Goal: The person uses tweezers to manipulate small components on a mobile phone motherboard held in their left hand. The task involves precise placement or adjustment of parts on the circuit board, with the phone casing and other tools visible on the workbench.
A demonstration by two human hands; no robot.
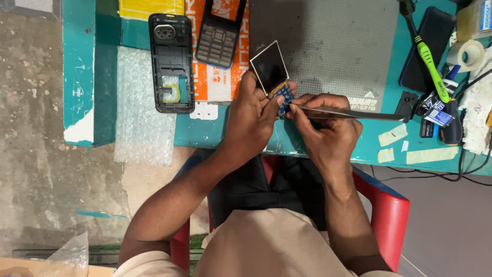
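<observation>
Blue circuit board in left hand, at the fingertips.

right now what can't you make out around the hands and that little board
- Head view: tip of the tweezers on the blue circuit board, hidden by the right hand.
- Most of the board, covered by the left hand and the small screen.
- Parts on the board: too small.
- Keypad cover: top cut off by the upper edge.
- Phone back shell: inner details too small.

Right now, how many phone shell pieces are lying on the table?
2: a black back shell at the table's upper left, and a keypad front frame just right of it, cut by the picture's top edge. Others may be hidden.
</observation>
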